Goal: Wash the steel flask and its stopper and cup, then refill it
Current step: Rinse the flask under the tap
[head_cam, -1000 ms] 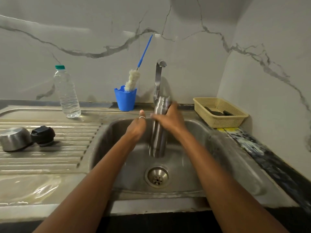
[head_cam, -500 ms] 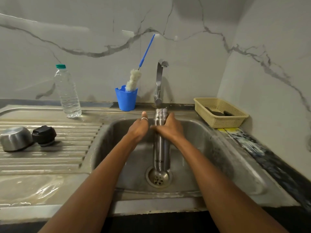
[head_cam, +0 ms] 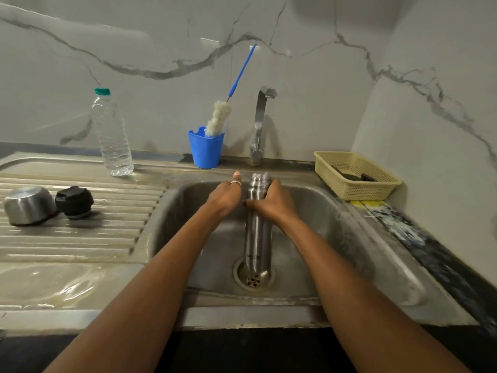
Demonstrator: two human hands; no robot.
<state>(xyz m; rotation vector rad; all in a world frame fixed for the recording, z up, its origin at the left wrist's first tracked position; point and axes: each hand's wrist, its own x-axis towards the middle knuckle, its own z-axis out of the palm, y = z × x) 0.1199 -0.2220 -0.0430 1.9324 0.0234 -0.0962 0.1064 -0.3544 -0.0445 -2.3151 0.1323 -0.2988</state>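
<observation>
flask: my steel flask [head_cam: 257, 238] stood upright in the sink basin [head_cam: 349, 238], base on the drain strainer [head_cam: 252, 281], mouth up, no stopper or cup on it
right hand: my right hand [head_cam: 271, 204] gripped the flask near the top, fingers curled round the neck from the right, thumb across the front
left hand: my left hand [head_cam: 226, 196] sat just beside the flask on its left, palm toward it, holding nothing. The one finger I could see pointed straight up, and I could not tell if the palm touched the steel
ring: silver ring [head_cam: 235, 182] on that raised left finger
cup: steel cup [head_cam: 28, 205] lay mouth down on the ribbed drainboard [head_cam: 80, 238], far left, well apart from the flask
stopper: black stopper [head_cam: 74, 201] just beside the cup on its right, on the same ribs
water: wet, shiny patch [head_cam: 53, 286] on the flat near part of the drainboard
bottle: clear plastic bottle [head_cam: 113, 135] with a green cap, upright at the back of the drainboard
holder: blue plastic holder [head_cam: 205, 149] at the back ledge, between the bottle and the tap
brush: bottle brush [head_cam: 217, 118] stood in the holder, white fluffy head low, blue handle leaning up to the right
tap: steel tap [head_cam: 259, 125] behind the basin, spout above the flask's mouth
basket: cream mesh basket [head_cam: 357, 193] on the counter right of the basin, dark things inside, too unclear to name
</observation>
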